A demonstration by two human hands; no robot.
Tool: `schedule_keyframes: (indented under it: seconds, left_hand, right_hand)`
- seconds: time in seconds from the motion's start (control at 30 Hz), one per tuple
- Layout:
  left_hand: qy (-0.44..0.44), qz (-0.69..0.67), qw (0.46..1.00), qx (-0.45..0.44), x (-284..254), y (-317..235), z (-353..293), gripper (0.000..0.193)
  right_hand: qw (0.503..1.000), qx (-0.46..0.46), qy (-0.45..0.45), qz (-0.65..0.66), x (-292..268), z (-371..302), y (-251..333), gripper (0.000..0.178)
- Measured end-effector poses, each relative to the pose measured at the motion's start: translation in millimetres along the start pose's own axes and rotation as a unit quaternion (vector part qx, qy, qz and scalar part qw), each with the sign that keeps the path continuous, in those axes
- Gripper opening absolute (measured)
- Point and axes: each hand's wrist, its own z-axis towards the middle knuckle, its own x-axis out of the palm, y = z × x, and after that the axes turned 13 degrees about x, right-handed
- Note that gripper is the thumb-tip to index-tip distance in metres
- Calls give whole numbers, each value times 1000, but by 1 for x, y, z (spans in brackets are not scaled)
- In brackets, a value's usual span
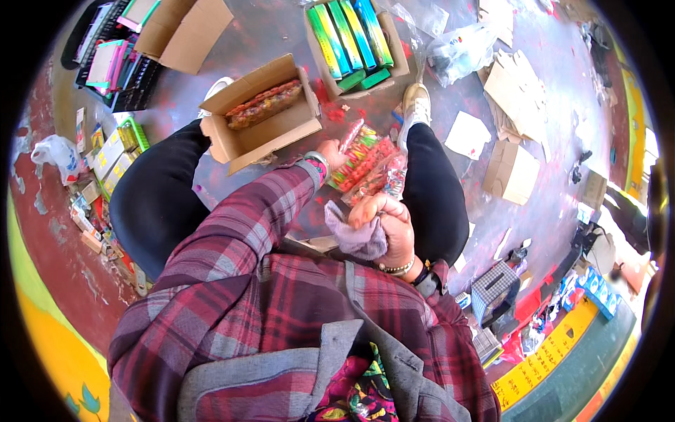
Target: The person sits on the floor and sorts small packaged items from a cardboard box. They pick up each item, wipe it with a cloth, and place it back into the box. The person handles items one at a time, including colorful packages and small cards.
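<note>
Between my legs lies a pile of clear plastic packets [365,156] with bright red, green and yellow contents. My left hand [331,154] is at the pile's left side, its fingers closed on a packet [351,134] with a pinkish end; the fingertips are partly hidden. My right hand [395,235] is closed around a crumpled lilac-grey cloth [356,233], just nearer to me than the pile. To the left of the pile, an open cardboard box [275,146] holds similar colourful packets [264,105].
Beyond the pile stands a carton [398,60] of upright green, yellow and blue boxes [349,35]. A black crate [133,88] and another open carton [193,35] are at the far left. Flattened cardboard [517,88], a plastic bag [460,53] and a small carton [512,171] lie to the right.
</note>
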Motion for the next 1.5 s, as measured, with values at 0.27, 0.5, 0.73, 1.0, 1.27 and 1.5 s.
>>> schedule_keyframes:
  seconds: [0.27,0.5,0.73,1.0,1.27,1.5]
  left_hand:
    - [-20,-309,933,183,-59,-33,-60,42]
    - [39,-659,725,199,-197,-124,-179,45]
    - [20,-694,639,331,-234,-117,-267,71]
    - [34,-704,640,306,-223,-95,-283,71]
    - [72,-714,621,315,-217,-95,-274,71]
    - [76,-752,570,320,-211,-100,-272,69]
  right_hand:
    - [978,-171,-78,94,-20,-11,28,31]
    - [928,-235,161,238,-44,-29,66,47]
    - [923,-175,260,222,-24,-30,45,58]
    - [922,-125,271,246,11,-27,44,41]
    - [969,-190,127,95,90,-35,35,27]
    - [809,-402,58,-426,144,-50,-29,24]
